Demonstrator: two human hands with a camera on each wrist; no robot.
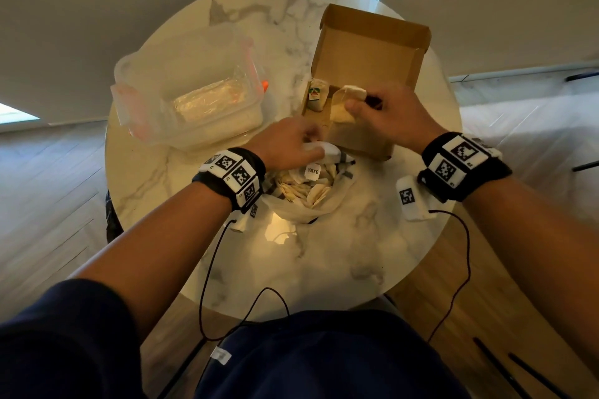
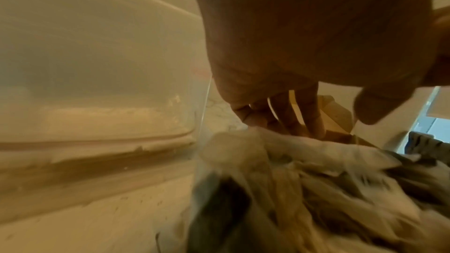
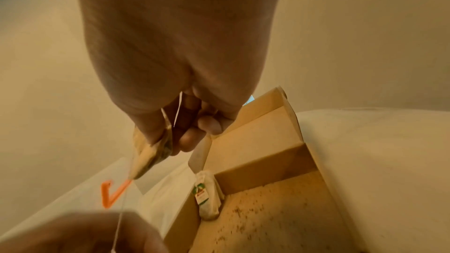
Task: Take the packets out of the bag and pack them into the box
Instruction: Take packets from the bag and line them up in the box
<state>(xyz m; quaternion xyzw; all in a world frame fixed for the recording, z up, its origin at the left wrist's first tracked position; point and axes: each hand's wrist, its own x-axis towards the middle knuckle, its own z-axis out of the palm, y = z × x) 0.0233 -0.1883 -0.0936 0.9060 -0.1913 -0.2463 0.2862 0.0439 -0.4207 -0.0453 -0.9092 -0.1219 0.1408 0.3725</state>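
Packets (image 1: 304, 188) mostly sat in the cloth bag (image 1: 311, 207), just in front of the box (image 1: 366, 81). Right hand (image 1: 385, 116) pinched one packet (image 1: 345, 104) over the box — apparently to set it beside the packet standing in the box's left corner (image 1: 317, 95). Left hand (image 1: 288, 147) gripped the bag's rim, likely keeping the mouth open. Clear tub (image 1: 191, 97) left of the box.

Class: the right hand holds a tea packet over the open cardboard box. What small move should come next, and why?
Probably lower the right hand and set its pale paper tea packet beside the upright packet already in the brown cardboard box, since it hangs above the floor unreleased.
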